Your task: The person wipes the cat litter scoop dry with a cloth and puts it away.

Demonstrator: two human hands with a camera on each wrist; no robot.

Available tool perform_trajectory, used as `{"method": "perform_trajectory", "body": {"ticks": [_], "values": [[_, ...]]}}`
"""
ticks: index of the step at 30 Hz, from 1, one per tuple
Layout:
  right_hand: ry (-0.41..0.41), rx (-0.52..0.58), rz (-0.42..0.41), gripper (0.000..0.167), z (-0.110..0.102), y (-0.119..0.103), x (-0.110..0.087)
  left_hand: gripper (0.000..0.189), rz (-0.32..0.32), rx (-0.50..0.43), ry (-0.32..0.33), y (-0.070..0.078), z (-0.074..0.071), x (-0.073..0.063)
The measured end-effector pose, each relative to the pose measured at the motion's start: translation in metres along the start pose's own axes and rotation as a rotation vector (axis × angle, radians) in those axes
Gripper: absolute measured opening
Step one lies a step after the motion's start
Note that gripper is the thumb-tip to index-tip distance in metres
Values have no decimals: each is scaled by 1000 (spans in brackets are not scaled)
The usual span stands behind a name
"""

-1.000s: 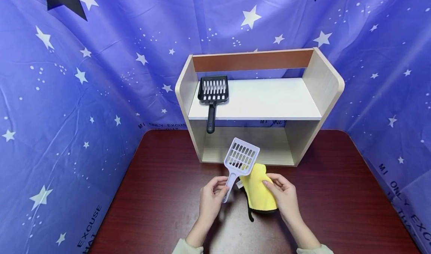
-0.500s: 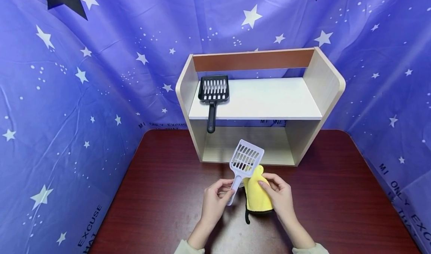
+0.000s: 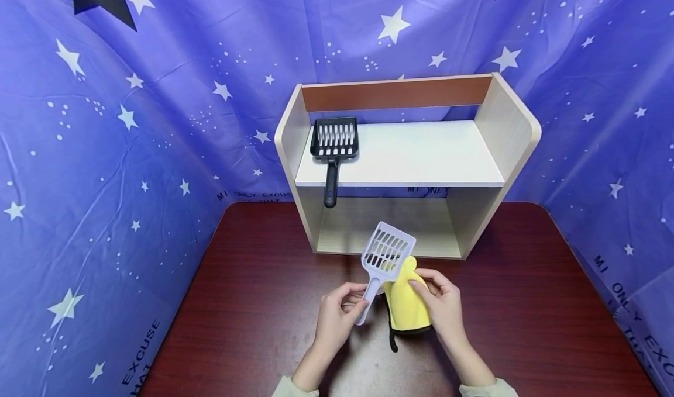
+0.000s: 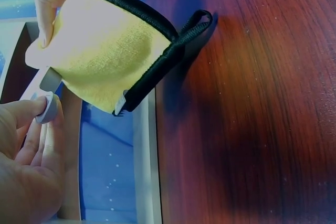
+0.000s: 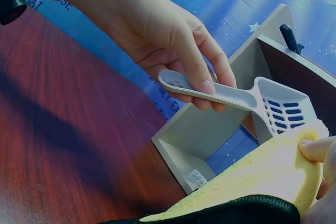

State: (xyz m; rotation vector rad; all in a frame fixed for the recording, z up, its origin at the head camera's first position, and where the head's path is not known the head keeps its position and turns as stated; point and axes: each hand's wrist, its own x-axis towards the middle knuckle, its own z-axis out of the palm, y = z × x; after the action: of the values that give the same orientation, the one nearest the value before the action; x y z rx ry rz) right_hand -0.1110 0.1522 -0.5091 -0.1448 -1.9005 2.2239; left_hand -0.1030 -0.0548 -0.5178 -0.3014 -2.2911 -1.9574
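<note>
My left hand [image 3: 336,315] pinches the handle of a pale lavender litter scoop [image 3: 380,275], its slotted head tilted up and away from me. In the right wrist view the thumb lies along the scoop handle [image 5: 231,97]. My right hand [image 3: 447,309] grips a yellow cleaning cloth [image 3: 406,306] near its upper right side. The cloth has a black edge and a black hanging loop [image 4: 197,27]. Its top sits against or just behind the lower right of the scoop head; contact is unclear. Both things are held above the table.
A two-level wooden shelf [image 3: 421,157] stands at the back of the dark red table [image 3: 253,303]. On its upper board lies a black litter scoop [image 3: 332,180], handle overhanging the front edge. Blue starry curtains [image 3: 210,64] surround the table.
The lavender scoop and my left hand have shifted a little right and toward me. The cloth's top has narrowed and bunched beside the scoop head. Both hands keep their hold.
</note>
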Motion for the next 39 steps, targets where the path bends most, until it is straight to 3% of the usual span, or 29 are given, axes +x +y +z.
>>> {"method": "perform_trajectory", "body": {"ticks": [20, 39], "values": [[55, 35, -36, 15, -12, -1, 6, 24, -42, 16, -120, -6, -10, -4], [78, 52, -33, 16, -18, -4, 9, 24, 15, 44, -191, -14, -27, -5]]}}
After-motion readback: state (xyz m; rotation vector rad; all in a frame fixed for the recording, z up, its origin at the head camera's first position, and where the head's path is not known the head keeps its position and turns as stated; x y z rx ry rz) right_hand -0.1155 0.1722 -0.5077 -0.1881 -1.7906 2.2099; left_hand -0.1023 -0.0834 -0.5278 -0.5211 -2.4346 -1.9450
